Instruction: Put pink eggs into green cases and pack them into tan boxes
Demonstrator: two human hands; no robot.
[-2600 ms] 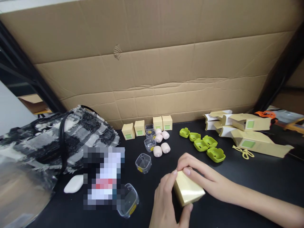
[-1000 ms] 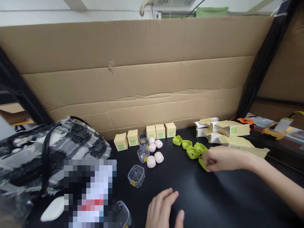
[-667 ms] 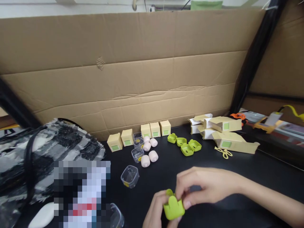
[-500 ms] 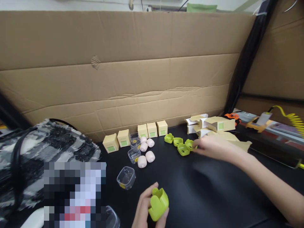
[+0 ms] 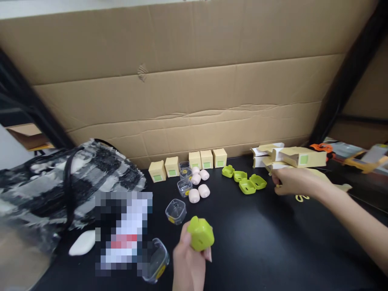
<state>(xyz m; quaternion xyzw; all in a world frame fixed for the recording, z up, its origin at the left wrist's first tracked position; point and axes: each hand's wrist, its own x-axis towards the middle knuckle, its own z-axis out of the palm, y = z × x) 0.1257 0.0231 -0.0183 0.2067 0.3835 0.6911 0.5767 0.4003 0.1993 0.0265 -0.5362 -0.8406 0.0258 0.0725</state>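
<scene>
My left hand (image 5: pixel 190 258) grips a lime-green plastic case (image 5: pixel 201 235) with rounded lobes along its edge, held above the front of the table. Off to the right, my right hand (image 5: pixel 286 182) has its fingers closed in a pinch; a small yellowish bit shows at the fingertips, too little to name. Under that wrist a pale yellow cord loop (image 5: pixel 302 198) is visible; whether it joins the hand I cannot tell. Just left of the right hand lie several more lime-green cases (image 5: pixel 247 186), hollow side up. Flattened cream cartons (image 5: pixel 291 155) are stacked behind it.
Small cream boxes (image 5: pixel 157 171) stand along the cardboard wall (image 5: pixel 194 89). Pale pink rounded pieces (image 5: pixel 194 196) and clear plastic cups (image 5: pixel 176 211) sit mid-table. A black-and-white woven bag (image 5: pixel 106 169) and a white oval object (image 5: pixel 82 243) lie on the left.
My right hand has moved from the green cases toward the cartons, its fingers now closed. A green case it touched rests with the others. My left hand has turned the held case over.
</scene>
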